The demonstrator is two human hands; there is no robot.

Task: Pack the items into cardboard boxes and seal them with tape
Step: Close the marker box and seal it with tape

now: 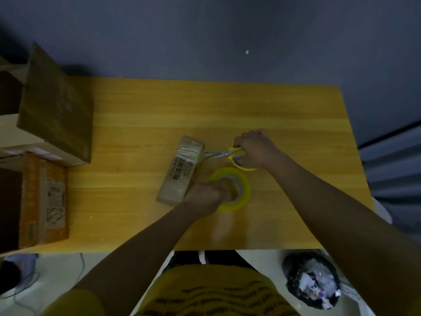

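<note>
Glossy wood-grain table [273,106], shiny metal scissors [224,153], tape-wrapped glossy box [180,172]

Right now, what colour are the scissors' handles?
Yellow handles on the steel scissors, seen in the head view.

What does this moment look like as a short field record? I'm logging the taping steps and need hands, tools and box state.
left hand: grips the yellow tape roll, fingers in its core
right hand: holds yellow-handled scissors
scissor blades: point at the small box's far right corner
small box: closed, glossy tape over its top, lying on the wooden table
tape between roll and box: too unclear to tell
other boxes: larger cartons at the table's left
bin: on the floor, lower right
</note>
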